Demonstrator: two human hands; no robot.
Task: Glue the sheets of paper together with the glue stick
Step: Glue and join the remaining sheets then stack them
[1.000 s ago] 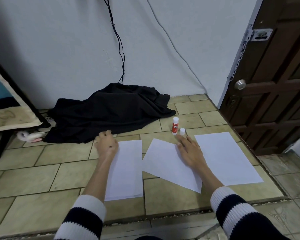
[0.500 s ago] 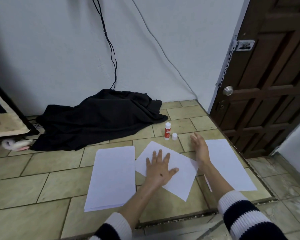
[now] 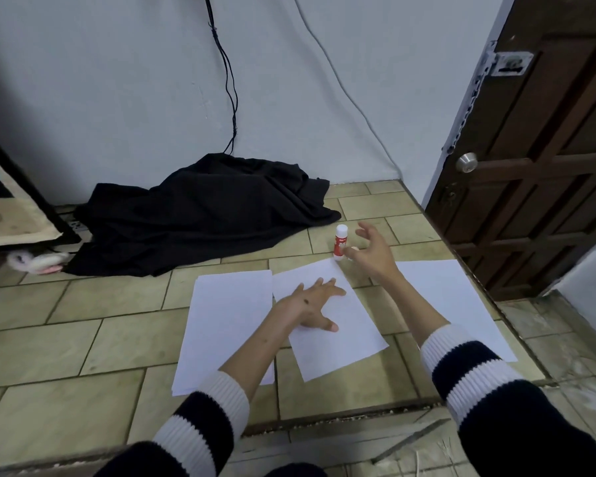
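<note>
Since half a second ago, the right hand (image 3: 370, 251) has lifted off the floor and moved to the glue stick (image 3: 340, 243), while the left hand (image 3: 312, 304) has stayed flat on the middle sheet (image 3: 344, 333). Judgement: the pick-up of the glue is beginning; no glue appears to be applied yet.

The right hand hovers with fingers spread wide and curled, empty, just right of the upright glue stick. The left hand lies palm down, fingers extended, pinning the middle sheet. The left stack of paper (image 3: 227, 325) lies just left of the left hand. The right sheet (image 3: 451, 297) lies beneath the right forearm.
</note>
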